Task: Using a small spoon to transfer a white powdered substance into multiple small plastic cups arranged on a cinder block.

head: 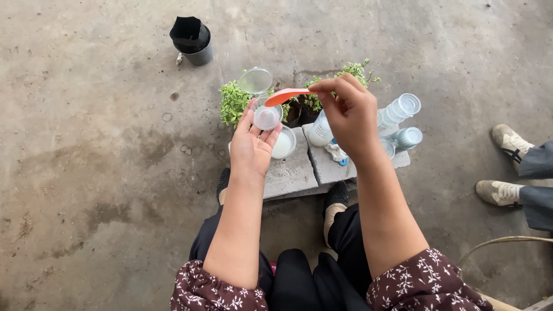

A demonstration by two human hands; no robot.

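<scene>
Scooping at frame centre, the left hand (252, 144) cradles a small cup (267, 117); the right hand (350, 112) pinches an orange spoon (286, 95) over it, needing a steady tip.

Soft, even daylight lit the concrete floor (103, 173). Shadows were faint, pooling only just under the slabs (311, 167). Focus was sharp throughout, with no glare or blur.

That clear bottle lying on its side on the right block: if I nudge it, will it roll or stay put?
The clear bottle looks round and lies on its side at the concrete block's edge, so it would probably roll. It seems empty and thin-walled, so likely light. The teal-capped bottle beside it might stop it.
</scene>
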